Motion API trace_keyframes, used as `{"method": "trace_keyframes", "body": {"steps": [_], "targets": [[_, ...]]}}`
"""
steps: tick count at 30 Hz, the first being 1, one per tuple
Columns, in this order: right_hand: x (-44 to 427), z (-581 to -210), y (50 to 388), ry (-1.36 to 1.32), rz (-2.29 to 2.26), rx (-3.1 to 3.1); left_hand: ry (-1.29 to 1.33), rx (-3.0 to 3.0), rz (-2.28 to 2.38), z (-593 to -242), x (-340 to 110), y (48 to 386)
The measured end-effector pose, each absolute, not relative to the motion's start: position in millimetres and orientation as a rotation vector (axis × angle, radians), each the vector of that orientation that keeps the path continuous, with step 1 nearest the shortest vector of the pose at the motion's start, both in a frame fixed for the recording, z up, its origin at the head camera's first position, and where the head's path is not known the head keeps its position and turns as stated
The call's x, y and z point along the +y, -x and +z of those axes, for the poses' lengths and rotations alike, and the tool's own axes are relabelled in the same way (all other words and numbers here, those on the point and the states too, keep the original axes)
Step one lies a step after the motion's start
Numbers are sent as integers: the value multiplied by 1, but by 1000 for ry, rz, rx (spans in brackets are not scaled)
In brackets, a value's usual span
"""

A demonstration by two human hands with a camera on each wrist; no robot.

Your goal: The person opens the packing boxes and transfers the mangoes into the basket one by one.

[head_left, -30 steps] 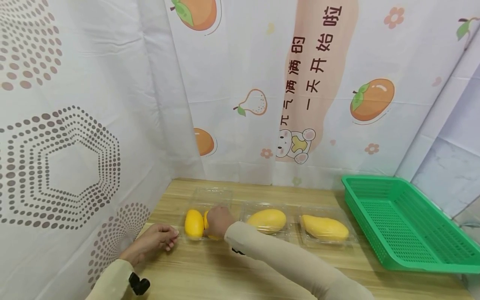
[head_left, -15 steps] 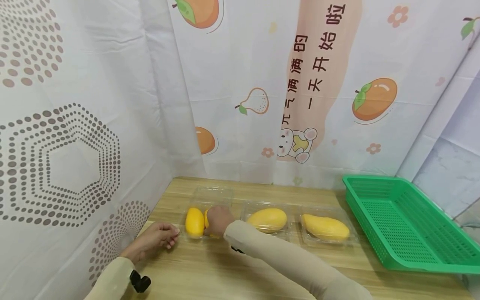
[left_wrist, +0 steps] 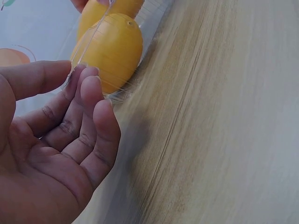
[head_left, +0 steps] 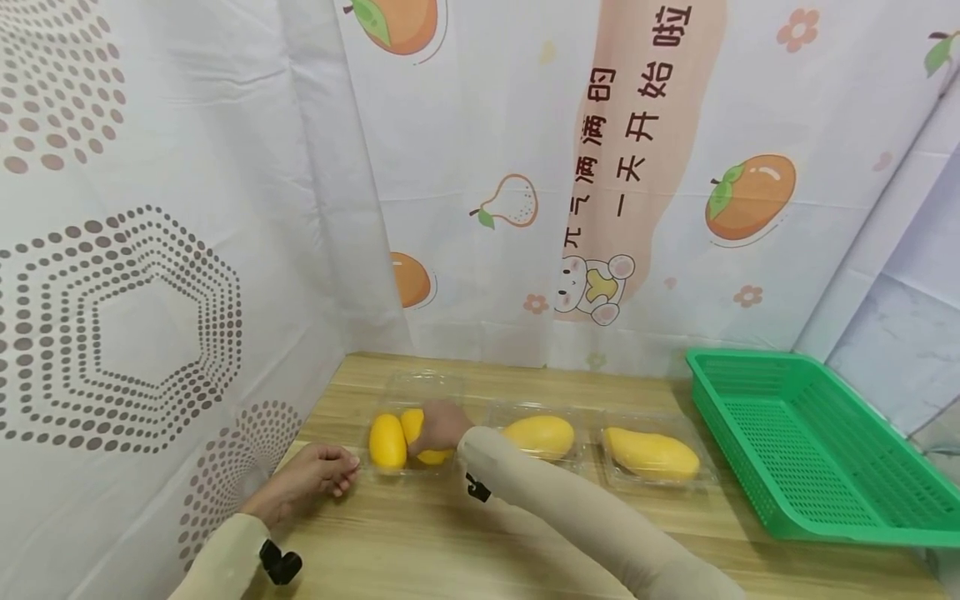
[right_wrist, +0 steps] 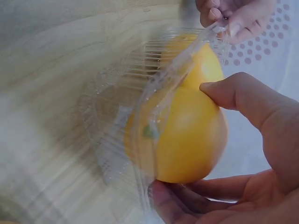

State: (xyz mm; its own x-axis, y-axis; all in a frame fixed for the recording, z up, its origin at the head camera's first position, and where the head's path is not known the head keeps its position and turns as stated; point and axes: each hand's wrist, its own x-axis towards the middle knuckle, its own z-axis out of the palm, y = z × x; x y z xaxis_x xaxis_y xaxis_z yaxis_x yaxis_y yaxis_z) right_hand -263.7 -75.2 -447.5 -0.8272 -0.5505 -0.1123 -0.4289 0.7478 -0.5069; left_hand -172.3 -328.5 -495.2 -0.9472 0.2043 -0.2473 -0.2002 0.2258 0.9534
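A clear plastic clamshell box (head_left: 426,387) stands at the left of the table, its lid folded back. Inside lie two yellow mangoes side by side, the left mango (head_left: 387,442) in plain sight. My right hand (head_left: 444,425) partly covers the right mango (right_wrist: 194,135). In the right wrist view its thumb (right_wrist: 233,93) rests on one side of that mango and the fingers lie along the opposite side. My left hand (head_left: 321,473) is at the box's near left corner. Thumb and forefinger pinch the box's rim there, as the left wrist view shows.
Two more clear boxes stand to the right, one holding a mango (head_left: 546,435), the other a mango (head_left: 651,454). A green plastic basket (head_left: 783,527) sits at the table's right end. Printed curtains (head_left: 480,283) hang behind and at the left.
My right hand has shifted slightly back and to the right, so more of the right mango shows. The left hand has stayed at the box's corner.
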Motion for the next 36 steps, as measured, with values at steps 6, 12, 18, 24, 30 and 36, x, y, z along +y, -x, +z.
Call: {"method": "trace_keyframes", "body": {"steps": [6,12,18,24,30,36], "targets": [[-72,-449,263,780,-706,2732,-7,2181,1779,-496,-328,173],[-77,-467,259,904,-539,2913,0,2172,1770,-499,-329,172],[-78,-474,258,909,-557,2972,-7,2176,1779,-499,-328,170],[-76,-463,256,869,-667,2945,5,2178,1790,-494,-328,172],[-73,-454,253,847,-713,2927,28,2188,1781,-492,-328,173],[-72,-454,252,926,-681,2947,65,2184,1781,-492,-326,170]]}}
